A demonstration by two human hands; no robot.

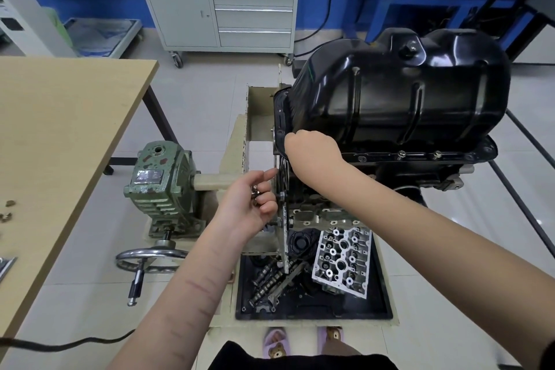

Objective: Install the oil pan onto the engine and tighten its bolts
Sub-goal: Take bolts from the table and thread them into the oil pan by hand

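**Oil pan sitting on the engine, my hands working at its near-left corner**

At the far left, a wooden table is reaching out of frame, with a few small brass-coloured fasteners lying near its cut-off edge; I cannot tell exactly what they are. Beside it the green gearbox of the engine stand is sitting above its handwheel.

My left hand is curling around several small bolts, the forefinger pointing toward the stand's upright plate; most of what it is holding is hidden in the palm.

My right hand is bunching into a fist at the near-left corner of the oil pan's flange. Its fingers are turned away from me, so I cannot tell whether they are pinching a bolt.

The black oil pan is resting upside-up on the engine block, with two bolts standing in the near flange. Below, a cylinder head and camshafts are lying in a black tray.
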